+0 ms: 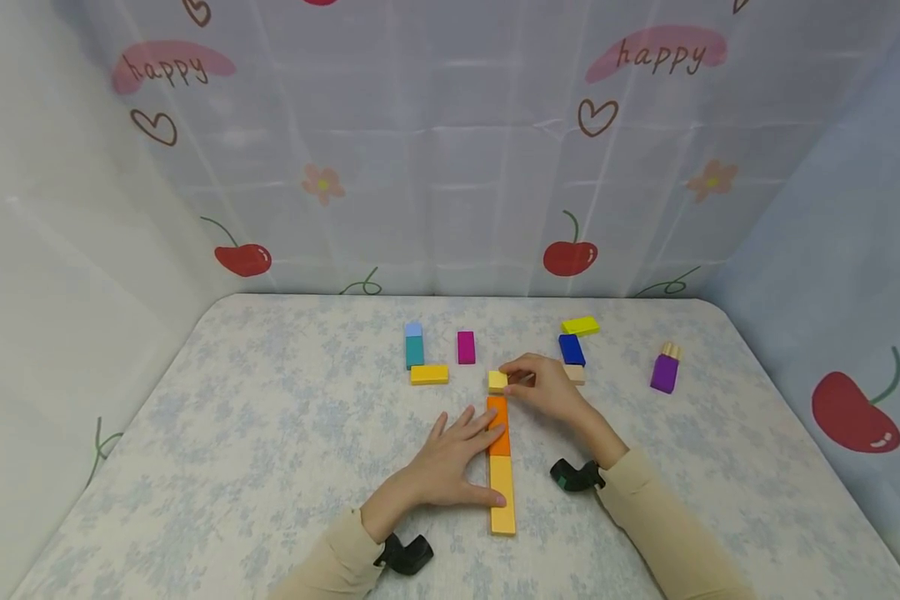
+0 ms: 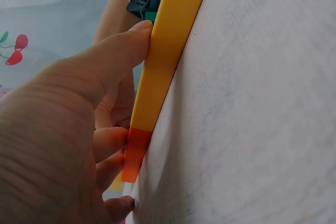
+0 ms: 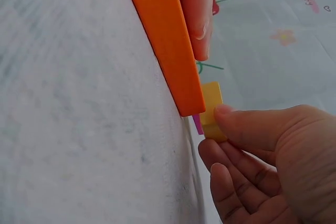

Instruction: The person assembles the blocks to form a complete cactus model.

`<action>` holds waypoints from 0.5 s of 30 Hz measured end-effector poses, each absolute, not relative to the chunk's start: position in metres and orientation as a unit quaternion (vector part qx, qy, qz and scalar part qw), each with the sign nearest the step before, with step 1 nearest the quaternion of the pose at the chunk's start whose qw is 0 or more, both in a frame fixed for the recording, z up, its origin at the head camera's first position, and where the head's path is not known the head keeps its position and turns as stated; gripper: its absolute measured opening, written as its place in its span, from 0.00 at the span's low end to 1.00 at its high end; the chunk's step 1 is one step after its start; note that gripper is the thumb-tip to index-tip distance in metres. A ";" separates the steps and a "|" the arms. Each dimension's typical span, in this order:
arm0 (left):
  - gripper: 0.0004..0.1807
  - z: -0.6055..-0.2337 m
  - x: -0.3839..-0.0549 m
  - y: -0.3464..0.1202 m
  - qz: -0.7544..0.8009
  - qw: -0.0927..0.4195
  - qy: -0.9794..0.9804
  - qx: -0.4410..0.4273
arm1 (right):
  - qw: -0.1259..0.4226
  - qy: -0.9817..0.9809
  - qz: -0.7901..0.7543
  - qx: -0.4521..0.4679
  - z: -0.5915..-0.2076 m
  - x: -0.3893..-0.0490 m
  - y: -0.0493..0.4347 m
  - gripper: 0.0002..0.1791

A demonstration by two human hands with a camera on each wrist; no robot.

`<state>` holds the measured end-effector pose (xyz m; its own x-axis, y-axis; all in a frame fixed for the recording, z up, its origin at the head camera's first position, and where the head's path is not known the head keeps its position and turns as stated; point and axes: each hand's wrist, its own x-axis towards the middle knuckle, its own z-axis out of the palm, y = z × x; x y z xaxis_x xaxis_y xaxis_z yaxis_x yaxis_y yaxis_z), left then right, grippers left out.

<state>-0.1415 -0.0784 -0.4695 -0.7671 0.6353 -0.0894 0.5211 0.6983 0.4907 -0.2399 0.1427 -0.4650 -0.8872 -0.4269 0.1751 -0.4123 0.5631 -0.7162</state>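
Note:
Down the middle of the table, an orange block (image 1: 502,446) and a longer yellow-orange block (image 1: 502,521) lie end to end in a straight row. My left hand (image 1: 446,467) rests across them with spread fingers, fingertips on the orange block and thumb on the yellow-orange block (image 2: 164,61). At the row's far end, my right hand (image 1: 543,387) pinches a small yellow block (image 1: 497,382) between thumb and fingers. In the right wrist view this small yellow block (image 3: 211,103) appears just past the end of the orange block (image 3: 165,40).
Beyond the row to the left lie a teal block (image 1: 414,352), a light blue block (image 1: 413,329), a yellow block (image 1: 429,375) and a magenta block (image 1: 466,347). On the right are a blue block (image 1: 572,350), a bright yellow block (image 1: 581,326) and a purple block (image 1: 664,373).

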 end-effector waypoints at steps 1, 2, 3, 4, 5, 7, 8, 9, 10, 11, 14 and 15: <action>0.51 -0.470 -0.142 -0.078 0.225 0.126 0.913 0.317 | 0.010 0.884 -0.402 -0.237 -0.465 -0.240 0.143 0.15; 0.51 -0.470 -0.142 -0.078 0.225 0.126 0.913 0.316 | 0.011 0.885 -0.401 -0.236 -0.465 -0.240 0.143 0.15; 0.51 -0.470 -0.142 -0.078 0.225 0.126 0.913 0.316 | 0.012 0.885 -0.401 -0.235 -0.465 -0.240 0.143 0.15; 0.51 -0.470 -0.142 -0.078 0.225 0.126 0.913 0.316 | 0.013 0.885 -0.401 -0.235 -0.465 -0.239 0.143 0.15; 0.51 -0.469 -0.142 -0.078 0.225 0.126 0.913 0.316 | 0.014 0.886 -0.399 -0.237 -0.465 -0.239 0.143 0.15; 0.51 -0.469 -0.141 -0.078 0.225 0.127 0.913 0.315 | 0.016 0.886 -0.397 -0.240 -0.465 -0.238 0.143 0.15; 0.51 -0.469 -0.141 -0.078 0.225 0.128 0.913 0.315 | 0.017 0.885 -0.398 -0.241 -0.464 -0.238 0.143 0.16; 0.51 -0.469 -0.141 -0.078 0.225 0.128 0.913 0.315 | 0.018 0.885 -0.397 -0.244 -0.464 -0.238 0.144 0.16; 0.51 -0.469 -0.141 -0.078 0.224 0.128 0.913 0.315 | 0.018 0.884 -0.396 -0.246 -0.464 -0.237 0.144 0.16; 0.51 -0.469 -0.141 -0.078 0.225 0.128 0.913 0.314 | 0.019 0.884 -0.395 -0.248 -0.464 -0.237 0.144 0.16; 0.51 -0.469 -0.141 -0.078 0.225 0.129 0.913 0.314 | 0.021 0.882 -0.398 -0.250 -0.464 -0.236 0.143 0.16; 0.51 -0.469 -0.141 -0.078 0.225 0.128 0.913 0.314 | 0.021 0.882 -0.398 -0.252 -0.464 -0.236 0.143 0.16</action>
